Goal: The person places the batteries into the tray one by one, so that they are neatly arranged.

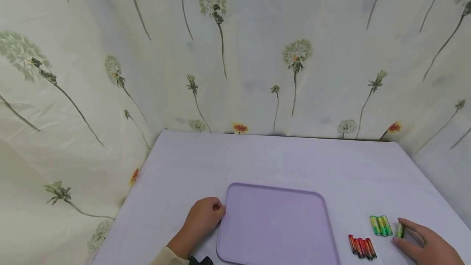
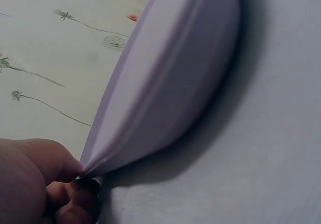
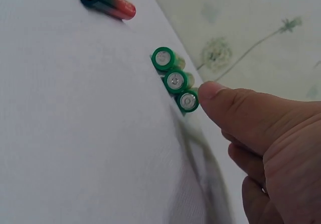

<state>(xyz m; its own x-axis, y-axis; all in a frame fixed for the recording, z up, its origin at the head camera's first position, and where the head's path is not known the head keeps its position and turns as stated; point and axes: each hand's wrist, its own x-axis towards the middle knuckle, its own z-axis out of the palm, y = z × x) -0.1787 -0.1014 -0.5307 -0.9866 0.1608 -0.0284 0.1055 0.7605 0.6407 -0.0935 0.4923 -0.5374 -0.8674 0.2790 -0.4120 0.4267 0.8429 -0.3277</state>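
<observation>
A pale purple tray (image 1: 277, 224) lies on the table, and my left hand (image 1: 206, 214) is at its left edge. In the left wrist view, the thumb and curled fingers pinch the tray's rim (image 2: 103, 161). My right hand (image 1: 430, 242) holds a green battery (image 1: 400, 230) by its two ends, between thumb and forefinger. Just left of it, three green batteries (image 1: 381, 225) lie side by side. They show end-on in the right wrist view, the middle green battery (image 3: 175, 81) between the others, while the held one is hidden behind the thumb (image 3: 215, 96).
Several red and black batteries (image 1: 362, 247) lie in a row between the tray and the green ones. A white cloth covers the table (image 1: 257, 154). Dandelion-patterned curtains (image 1: 250, 52) hang behind it and at both sides. Something dark (image 1: 200, 261) shows below the left wrist.
</observation>
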